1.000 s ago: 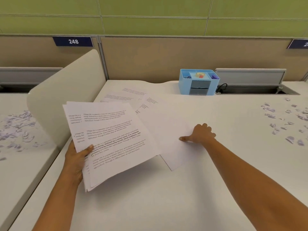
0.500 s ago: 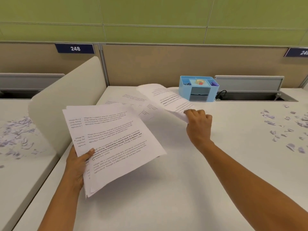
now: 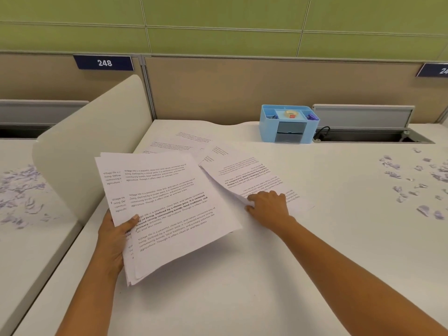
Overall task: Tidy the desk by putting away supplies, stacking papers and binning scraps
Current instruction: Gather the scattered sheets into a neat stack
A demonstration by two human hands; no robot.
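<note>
A: Where do the papers stand?

B: The left hand [image 3: 114,238] grips a stack of white printed paper sheets [image 3: 169,209] by its near left edge, thumb curled over the top, fingers hidden beneath; the stack hangs fanned and tilted above the white surface [image 3: 242,287]; the right hand [image 3: 269,207] pinches the raised near corner of a single white printed sheet [image 3: 249,175], whose far part lies on the surface just beside the stack.

A: How will that sheet handle?

B: Light and limp, I judge; held by one corner it will droop and may crease or slide on the smooth top; better taken along an edge and laid flat on the stack; the stack itself is loose, so its sheets could slip apart unless squared.

A: What else is left?

B: More loose printed sheets [image 3: 179,144] lie farther back, near the pale blue plastic desk organiser [image 3: 288,124]; small torn paper scraps [image 3: 412,185] are scattered well off to the right.
</note>
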